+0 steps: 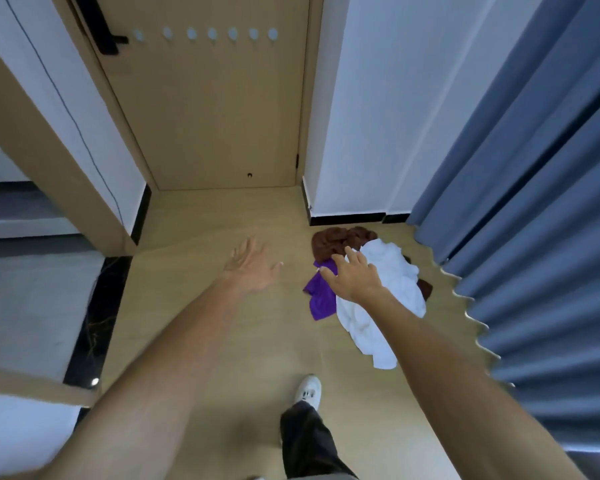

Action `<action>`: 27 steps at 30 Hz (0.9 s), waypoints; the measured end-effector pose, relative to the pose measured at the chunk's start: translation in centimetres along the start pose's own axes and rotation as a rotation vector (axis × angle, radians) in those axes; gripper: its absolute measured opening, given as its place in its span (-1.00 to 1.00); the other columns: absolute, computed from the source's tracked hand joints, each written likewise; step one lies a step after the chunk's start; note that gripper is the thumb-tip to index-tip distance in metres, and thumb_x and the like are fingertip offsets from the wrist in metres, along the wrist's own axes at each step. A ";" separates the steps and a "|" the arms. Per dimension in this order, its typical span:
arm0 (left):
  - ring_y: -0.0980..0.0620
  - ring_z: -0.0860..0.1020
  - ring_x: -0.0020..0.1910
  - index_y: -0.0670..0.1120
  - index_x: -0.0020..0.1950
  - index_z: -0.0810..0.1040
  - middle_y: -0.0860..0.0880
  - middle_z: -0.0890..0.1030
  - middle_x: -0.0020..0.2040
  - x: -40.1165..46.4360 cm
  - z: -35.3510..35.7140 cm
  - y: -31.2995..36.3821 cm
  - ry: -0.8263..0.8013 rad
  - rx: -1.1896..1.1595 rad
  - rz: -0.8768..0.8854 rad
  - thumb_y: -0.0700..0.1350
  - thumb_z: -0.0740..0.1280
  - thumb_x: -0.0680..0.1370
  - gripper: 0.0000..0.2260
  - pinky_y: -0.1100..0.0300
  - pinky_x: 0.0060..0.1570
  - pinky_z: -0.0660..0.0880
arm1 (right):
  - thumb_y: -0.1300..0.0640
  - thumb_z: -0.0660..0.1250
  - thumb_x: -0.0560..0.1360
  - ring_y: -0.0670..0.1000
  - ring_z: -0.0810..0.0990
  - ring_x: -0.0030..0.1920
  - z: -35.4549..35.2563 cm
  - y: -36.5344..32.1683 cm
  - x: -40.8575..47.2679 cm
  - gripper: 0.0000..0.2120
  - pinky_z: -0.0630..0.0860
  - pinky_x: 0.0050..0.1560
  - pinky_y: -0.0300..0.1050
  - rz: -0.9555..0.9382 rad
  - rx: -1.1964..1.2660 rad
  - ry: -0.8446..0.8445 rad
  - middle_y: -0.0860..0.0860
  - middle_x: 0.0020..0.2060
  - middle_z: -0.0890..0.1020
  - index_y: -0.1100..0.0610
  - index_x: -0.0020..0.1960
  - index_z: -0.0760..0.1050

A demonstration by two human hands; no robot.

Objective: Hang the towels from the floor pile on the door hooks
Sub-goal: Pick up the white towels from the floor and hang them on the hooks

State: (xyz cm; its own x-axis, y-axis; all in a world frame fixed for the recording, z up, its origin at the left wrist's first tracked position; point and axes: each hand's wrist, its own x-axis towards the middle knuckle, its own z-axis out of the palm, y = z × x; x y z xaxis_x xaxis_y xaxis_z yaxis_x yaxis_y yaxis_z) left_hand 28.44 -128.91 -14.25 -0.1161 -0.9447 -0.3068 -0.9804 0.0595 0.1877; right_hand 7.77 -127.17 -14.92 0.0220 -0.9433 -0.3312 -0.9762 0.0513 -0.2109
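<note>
Down on the floor by the curtain (534,202) sits the towel pile (378,289); right hand (352,280) above it, left hand (253,268) off to the side, both grips apart, holding nothing. Tangled towels, so one grab could drag up several. Door hooks (212,33) bare.

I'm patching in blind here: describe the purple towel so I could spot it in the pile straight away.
Find the blue curtain on the right; the towel pile lies on the floor at its foot. The purple towel is the small flat piece on the pile's left edge, beside the big white towel and below the brown towel, the only vivid colour there.
</note>
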 end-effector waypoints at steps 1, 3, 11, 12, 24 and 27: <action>-0.15 0.04 0.52 -0.11 0.49 0.17 -0.15 0.07 0.53 2.1 -0.4 0.3 -0.005 0.005 0.010 0.14 0.09 0.60 -0.46 -0.10 0.45 0.04 | -0.18 0.03 0.59 0.15 0.02 0.52 -0.3 0.6 1.8 -0.46 0.09 0.43 0.17 0.012 0.014 0.002 0.09 0.53 0.07 0.08 0.47 0.21; -0.14 0.01 0.53 -0.09 0.50 0.16 -0.13 0.06 0.54 6.4 -1.2 1.3 -0.012 0.005 0.038 0.13 0.10 0.59 -0.47 -0.11 0.46 0.02 | -0.17 0.03 0.59 0.16 0.03 0.52 -0.9 2.0 5.4 -0.48 0.09 0.43 0.19 0.032 0.041 0.017 0.10 0.53 0.07 0.08 0.45 0.24; -0.13 0.05 0.52 -0.09 0.47 0.21 -0.14 0.10 0.53 20.0 -4.8 7.4 -0.021 0.035 0.168 0.12 0.12 0.59 -0.49 -0.11 0.44 0.04 | -0.18 0.02 0.58 0.16 0.05 0.51 -4.4 8.0 17.3 -0.47 0.09 0.43 0.18 0.145 0.103 -0.026 0.09 0.52 0.10 0.08 0.45 0.24; -0.12 0.05 0.52 -0.09 0.46 0.21 -0.14 0.10 0.53 21.5 -5.1 8.0 -0.028 0.046 0.182 0.12 0.12 0.58 -0.50 -0.10 0.43 0.05 | -0.18 0.02 0.58 0.16 0.05 0.50 -4.7 8.6 18.4 -0.47 0.09 0.43 0.19 0.157 0.111 -0.032 0.09 0.51 0.10 0.07 0.45 0.23; -0.11 0.12 0.48 -0.06 0.43 0.26 -0.14 0.19 0.48 42.8 -4.8 14.8 -0.155 0.150 0.443 0.13 0.10 0.58 -0.53 -0.10 0.38 0.12 | -0.18 -0.02 0.61 0.17 0.03 0.51 -6.0 16.3 31.6 -0.46 0.05 0.44 0.17 0.449 0.221 -0.083 0.10 0.54 0.04 0.06 0.50 0.13; -0.12 0.07 0.49 -0.07 0.47 0.20 -0.14 0.14 0.50 49.2 -4.3 16.7 -0.219 0.219 0.539 0.14 0.06 0.60 -0.50 -0.12 0.43 0.08 | -0.17 0.01 0.60 0.18 0.02 0.51 -5.7 18.0 35.1 -0.45 0.05 0.44 0.17 0.585 0.293 -0.087 0.11 0.53 0.04 0.07 0.50 0.13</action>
State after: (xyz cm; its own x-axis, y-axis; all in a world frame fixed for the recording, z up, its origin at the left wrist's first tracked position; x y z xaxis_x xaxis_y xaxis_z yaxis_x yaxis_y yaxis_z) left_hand 7.02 -175.76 -22.20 -0.6111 -0.6765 -0.4110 -0.7820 0.5964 0.1811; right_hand -10.29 -161.23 -25.11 -0.4647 -0.7034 -0.5378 -0.7337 0.6459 -0.2109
